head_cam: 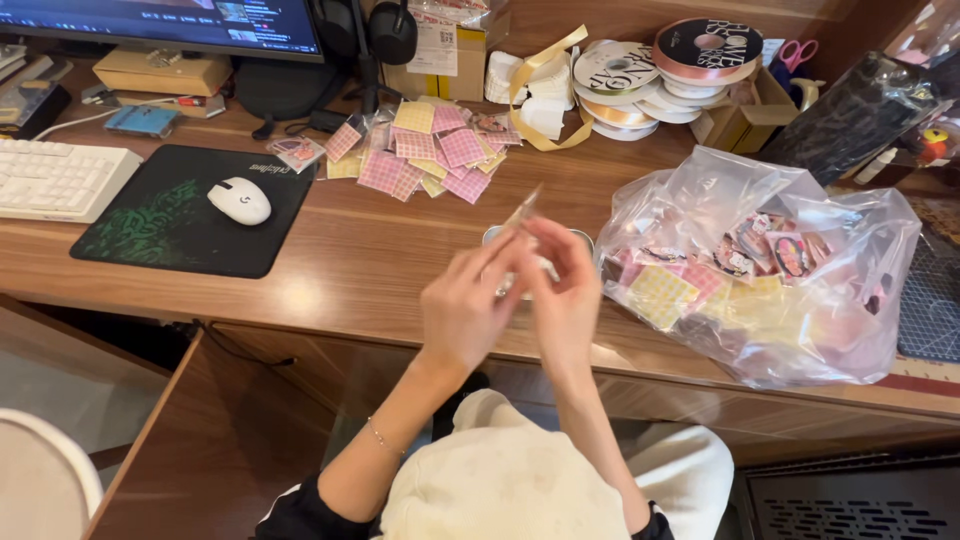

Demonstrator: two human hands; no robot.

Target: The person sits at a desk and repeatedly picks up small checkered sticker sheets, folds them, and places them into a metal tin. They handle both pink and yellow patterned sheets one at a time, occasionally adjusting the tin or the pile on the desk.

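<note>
Both my hands are raised together over the front of the wooden desk (pixel 350 270). My left hand (pixel 468 305) and my right hand (pixel 562 295) pinch a small clear strip or sleeve (pixel 522 208) between their fingertips; it points up and away. A round tin or tape roll (pixel 492 236) lies on the desk just behind my fingers, mostly hidden. A pile of small pink and yellow checked packets (pixel 430 150) lies farther back. At the right is a large clear plastic bag (pixel 770 270) with more such packets and badges inside.
A white mouse (pixel 240 200) rests on a black mat (pixel 170 215); a white keyboard (pixel 55 180) is at the left. A monitor (pixel 170 25) stands at the back. Ribbon spools (pixel 650 70) and cardboard boxes stand at the back right. A black cutting mat (pixel 930 300) is at the right edge.
</note>
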